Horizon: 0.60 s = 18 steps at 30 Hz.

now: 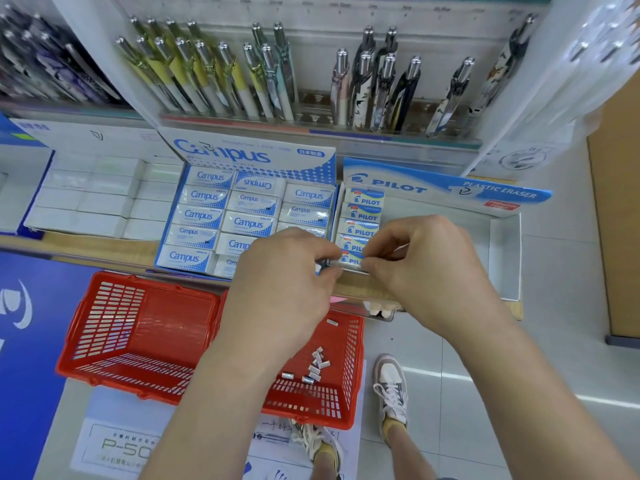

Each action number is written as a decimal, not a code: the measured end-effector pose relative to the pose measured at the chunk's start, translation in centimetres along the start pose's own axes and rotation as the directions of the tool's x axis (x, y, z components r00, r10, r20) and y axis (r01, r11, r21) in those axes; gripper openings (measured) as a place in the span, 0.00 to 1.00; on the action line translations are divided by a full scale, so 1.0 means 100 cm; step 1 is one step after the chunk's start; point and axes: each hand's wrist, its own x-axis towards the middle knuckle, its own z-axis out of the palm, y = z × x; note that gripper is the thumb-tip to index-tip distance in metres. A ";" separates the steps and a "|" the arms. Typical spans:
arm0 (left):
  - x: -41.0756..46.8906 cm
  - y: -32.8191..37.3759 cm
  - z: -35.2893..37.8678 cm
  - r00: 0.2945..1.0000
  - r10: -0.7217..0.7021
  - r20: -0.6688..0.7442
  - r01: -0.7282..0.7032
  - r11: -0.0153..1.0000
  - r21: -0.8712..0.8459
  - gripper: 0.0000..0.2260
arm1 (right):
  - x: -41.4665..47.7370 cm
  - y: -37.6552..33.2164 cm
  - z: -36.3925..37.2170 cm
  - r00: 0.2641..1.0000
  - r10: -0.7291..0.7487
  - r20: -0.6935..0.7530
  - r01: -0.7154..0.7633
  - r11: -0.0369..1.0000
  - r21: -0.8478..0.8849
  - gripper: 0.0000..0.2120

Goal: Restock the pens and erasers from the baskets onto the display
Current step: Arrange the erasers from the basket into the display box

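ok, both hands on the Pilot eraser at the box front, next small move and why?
Probably press the eraser down into the column's front slot and release. The left hand and right hand pinch its ends over the Pilot box, four Pilot erasers sit behind it, and loose pieces wait in the red basket.

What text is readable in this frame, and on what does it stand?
"Campus": box lid and eraser sleeves.
"PILOT", "PLASTIC ERASER": blue lid.
"PILOT": small erasers.
"P-5", rest hidden: floor sheet.
Smaller print everywhere: too blurred to read.
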 end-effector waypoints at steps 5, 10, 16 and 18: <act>0.000 -0.001 0.003 0.996 0.090 -0.001 -0.090 0.993 0.081 0.02 | 0.004 0.003 0.001 0.999 0.048 -0.019 -0.048 0.998 0.031 0.09; 0.002 0.002 0.001 0.988 0.134 0.083 -0.149 0.963 0.226 0.06 | 0.012 0.003 0.007 0.998 0.064 -0.008 -0.064 0.998 0.030 0.10; 0.002 -0.004 0.003 0.974 0.219 0.048 -0.223 0.925 0.306 0.03 | 0.010 0.006 0.006 1.000 0.017 -0.012 -0.016 0.996 0.087 0.07; 0.001 -0.002 0.005 0.978 0.193 0.082 -0.209 0.925 0.317 0.02 | 0.008 0.007 0.007 0.999 -0.032 -0.016 0.034 0.997 0.075 0.06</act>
